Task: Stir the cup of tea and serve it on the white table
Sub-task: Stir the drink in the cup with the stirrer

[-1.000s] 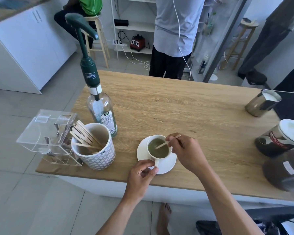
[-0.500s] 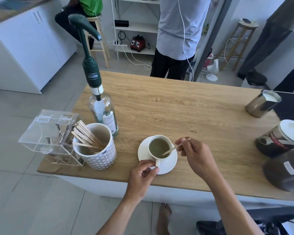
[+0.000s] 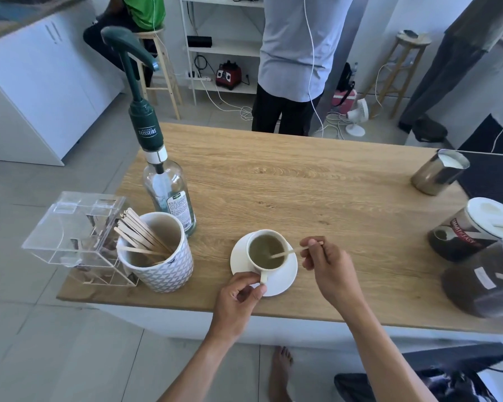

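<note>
A white cup of greenish tea (image 3: pixel 266 252) stands on a white saucer (image 3: pixel 285 278) near the front edge of the wooden counter (image 3: pixel 302 195). My left hand (image 3: pixel 238 297) pinches the cup's handle at the near side. Just right of the cup, my right hand (image 3: pixel 330 266) holds a thin wooden stir stick (image 3: pixel 291 252) by its far end. The stick slants leftward over the rim, and its tip dips into the tea.
Left of the cup stand a patterned mug of several wooden sticks (image 3: pixel 157 253), a clear plastic box (image 3: pixel 76 236) and a pump-top syrup bottle (image 3: pixel 169 192). At the right edge are a steel milk jug (image 3: pixel 439 175) and lidded jars (image 3: pixel 471 230). People stand beyond the counter.
My right hand has swung from over the cup out to its right side, carrying the stick around in the tea. My left hand has stayed on the handle.
</note>
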`<state>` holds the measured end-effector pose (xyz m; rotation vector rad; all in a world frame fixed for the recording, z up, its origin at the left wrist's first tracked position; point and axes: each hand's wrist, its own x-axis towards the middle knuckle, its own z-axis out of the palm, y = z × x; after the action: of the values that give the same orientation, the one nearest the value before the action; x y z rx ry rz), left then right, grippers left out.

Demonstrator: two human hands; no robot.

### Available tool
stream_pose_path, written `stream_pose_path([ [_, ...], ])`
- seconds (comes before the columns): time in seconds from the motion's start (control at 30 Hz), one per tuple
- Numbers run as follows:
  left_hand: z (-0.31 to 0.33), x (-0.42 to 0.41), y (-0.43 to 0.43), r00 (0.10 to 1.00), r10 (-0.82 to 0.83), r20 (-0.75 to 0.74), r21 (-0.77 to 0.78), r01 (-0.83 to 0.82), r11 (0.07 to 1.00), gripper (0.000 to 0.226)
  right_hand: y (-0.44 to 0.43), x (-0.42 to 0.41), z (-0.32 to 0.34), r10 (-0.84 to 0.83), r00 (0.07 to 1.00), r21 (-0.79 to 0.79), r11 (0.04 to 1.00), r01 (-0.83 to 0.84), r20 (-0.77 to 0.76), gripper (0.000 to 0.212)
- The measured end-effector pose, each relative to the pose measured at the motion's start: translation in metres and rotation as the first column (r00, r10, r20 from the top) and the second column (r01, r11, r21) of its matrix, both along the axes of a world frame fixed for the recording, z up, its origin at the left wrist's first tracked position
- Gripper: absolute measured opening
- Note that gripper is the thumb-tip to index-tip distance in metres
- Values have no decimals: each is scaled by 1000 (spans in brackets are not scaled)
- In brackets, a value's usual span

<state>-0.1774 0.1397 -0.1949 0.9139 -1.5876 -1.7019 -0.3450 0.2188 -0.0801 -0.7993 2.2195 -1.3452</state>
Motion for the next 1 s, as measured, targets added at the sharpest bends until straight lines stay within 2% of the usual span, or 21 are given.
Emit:
stream_pose_path([
  [0.1, -1, 0, 0, 1000, 1, 14, 3, -1, 1000, 17, -3, 0, -1, -53, 998, -8, 999, 52, -31, 26],
  [0.23, -1, 0, 0, 1000, 1, 16, -3, -1, 1000, 16, -5, 4, -3, 7, 1000, 4, 1000, -7, -18, 26],
  [0.3, -1, 0, 2, 1000, -5, 11, -1, 5, 1000, 16, -3, 3, -4, -34, 999, -3, 999, 34, -14, 26],
  [0.43, 0, -2, 5, 1000, 3, 6, -6, -3, 1000, 24, -1, 0, -4, -3, 999, -2, 1000, 3, -34, 25],
  [0.57, 0, -3, 5, 1000, -5, 1, 10, 5, 1000, 16, 0, -3, -5, -77, 996, -3, 997, 77, -52, 25],
  [0.7, 1, -3, 4, 1000, 3, 6, 4, -3, 1000, 13, -2, -1, -4, 22, 999, 2, 1000, -22, -35, 26],
  [0.8, 2, -3, 4, 1000, -5, 1, -2, 5, 1000, 11, -1, -4, -4, -42, 998, -18, 999, 41, -51, 25],
  [0.93, 2, -2, 3, 1000, -7, 1, 0, 7, 1000, 10, -1, -2, -4, 36, 998, -1, 999, -36, -44, 25],
  [1.0, 2, -3, 4, 1000, -7, 0, -5, 7, 1000, 11, -1, -4, -4, -6, 999, 1, 1000, 6, -37, 25],
])
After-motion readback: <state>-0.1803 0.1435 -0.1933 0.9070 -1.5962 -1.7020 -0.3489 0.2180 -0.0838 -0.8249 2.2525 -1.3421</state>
